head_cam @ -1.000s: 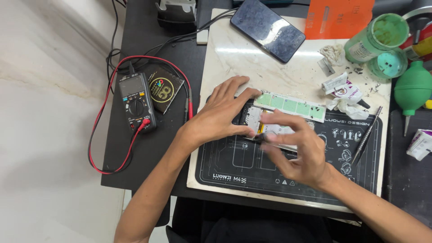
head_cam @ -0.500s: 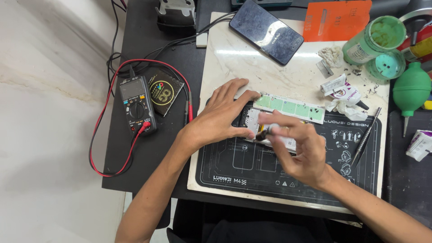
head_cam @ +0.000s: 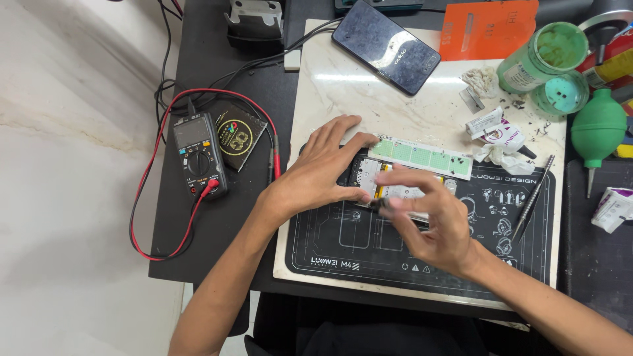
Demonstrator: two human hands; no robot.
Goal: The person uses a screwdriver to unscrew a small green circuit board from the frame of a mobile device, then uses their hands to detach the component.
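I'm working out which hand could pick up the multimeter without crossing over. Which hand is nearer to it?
Left. The left hand rests on the opened phone, just right of the multimeter. The right hand is farther right, over the dark mat.

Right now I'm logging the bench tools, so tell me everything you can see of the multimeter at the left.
The multimeter is a dark handheld unit with a grey screen at its top, a round dial in the middle and sockets at its lower end. It lies flat, face up and slightly tilted, on the black table, left of the marble slab. Red and black leads run from it and loop over the table edge. Neither hand touches it; a dark round-emblem card lies beside it.
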